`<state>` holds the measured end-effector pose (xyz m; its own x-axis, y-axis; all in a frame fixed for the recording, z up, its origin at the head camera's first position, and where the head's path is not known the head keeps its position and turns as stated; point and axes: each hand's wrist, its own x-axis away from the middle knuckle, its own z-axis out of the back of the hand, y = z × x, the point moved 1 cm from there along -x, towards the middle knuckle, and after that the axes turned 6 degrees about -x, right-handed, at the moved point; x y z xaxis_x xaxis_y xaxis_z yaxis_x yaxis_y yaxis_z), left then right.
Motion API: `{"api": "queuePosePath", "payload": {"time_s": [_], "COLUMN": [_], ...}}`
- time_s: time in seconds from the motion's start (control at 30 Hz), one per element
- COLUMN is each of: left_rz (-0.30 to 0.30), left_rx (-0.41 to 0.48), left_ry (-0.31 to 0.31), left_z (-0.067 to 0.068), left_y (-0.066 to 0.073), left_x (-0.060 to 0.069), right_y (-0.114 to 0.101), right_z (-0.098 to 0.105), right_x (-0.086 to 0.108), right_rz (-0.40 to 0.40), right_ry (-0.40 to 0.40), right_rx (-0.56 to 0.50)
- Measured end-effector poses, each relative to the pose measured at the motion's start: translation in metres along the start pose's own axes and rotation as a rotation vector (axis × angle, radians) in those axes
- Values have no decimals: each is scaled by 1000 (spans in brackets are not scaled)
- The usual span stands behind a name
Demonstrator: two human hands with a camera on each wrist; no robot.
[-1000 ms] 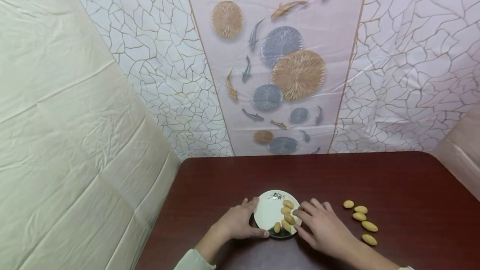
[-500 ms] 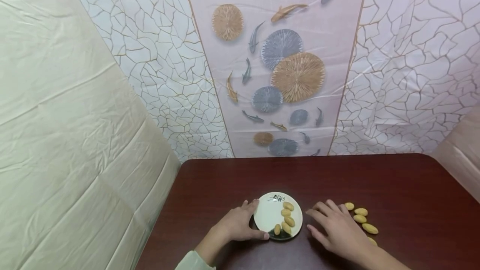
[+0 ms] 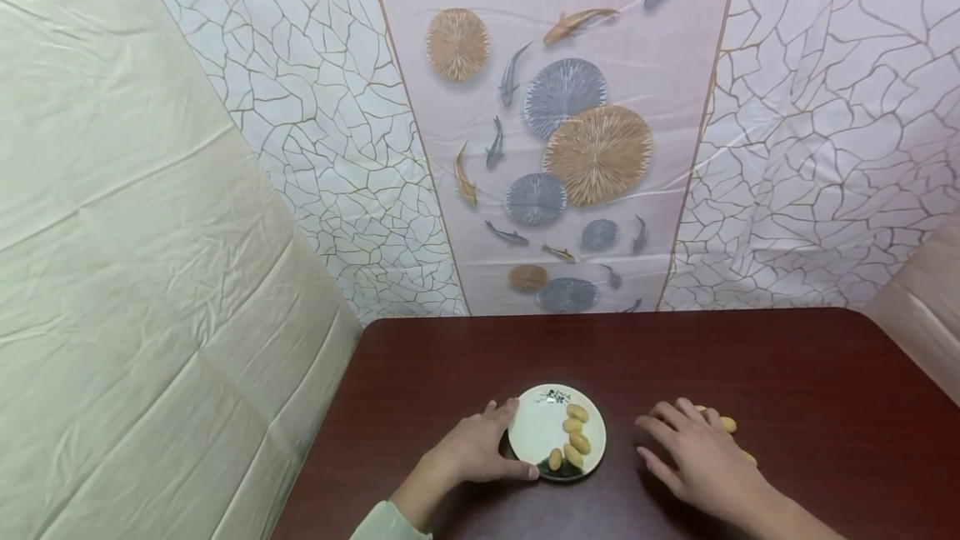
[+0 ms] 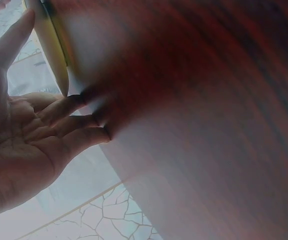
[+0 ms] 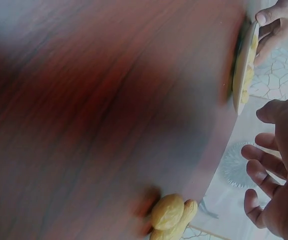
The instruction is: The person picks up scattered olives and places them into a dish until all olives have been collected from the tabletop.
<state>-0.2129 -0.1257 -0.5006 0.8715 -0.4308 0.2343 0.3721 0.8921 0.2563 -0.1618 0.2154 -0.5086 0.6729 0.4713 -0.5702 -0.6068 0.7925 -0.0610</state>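
Note:
A small round white plate [image 3: 536,432] with a dark patch and a floral print lies on the table. Several yellow-brown oval pieces [image 3: 579,442], peanut-like in shape, lie along its right and lower rim. At the plate's left edge my left hand [image 3: 474,444] holds the rim between thumb and fingers. The plate's edge [image 4: 54,45] runs past that thumb in the left wrist view. To the right, my right hand [image 3: 701,457] hovers with loosely bent fingers and nothing in them. It partly hides more peanut-like pieces [image 3: 727,423]; two of them [image 5: 167,211] show in the right wrist view.
A dark red-brown table [image 3: 450,357] bears everything. Behind it hangs a patterned cloth [image 3: 585,257] with printed fish and discs. A pale quilted cloth wall [image 3: 187,315] stands along the left side.
My right hand has left the plate's right edge and moved right, to the loose peanut-like pieces. The left hand and the pieces on the plate have stayed in place.

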Motion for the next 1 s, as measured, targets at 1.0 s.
{"api": "queuePosePath", "payload": {"time_s": [1.0], "left_rz": [-14], "left_rx": [-14], "left_ry": [9], "left_z": [-2], "left_y": [-2], "left_x": [-1], "right_y": [37], "right_z": [10], "right_x": [27], "right_rz": [-146], "right_ry": [-105], "right_rx": [71]}}
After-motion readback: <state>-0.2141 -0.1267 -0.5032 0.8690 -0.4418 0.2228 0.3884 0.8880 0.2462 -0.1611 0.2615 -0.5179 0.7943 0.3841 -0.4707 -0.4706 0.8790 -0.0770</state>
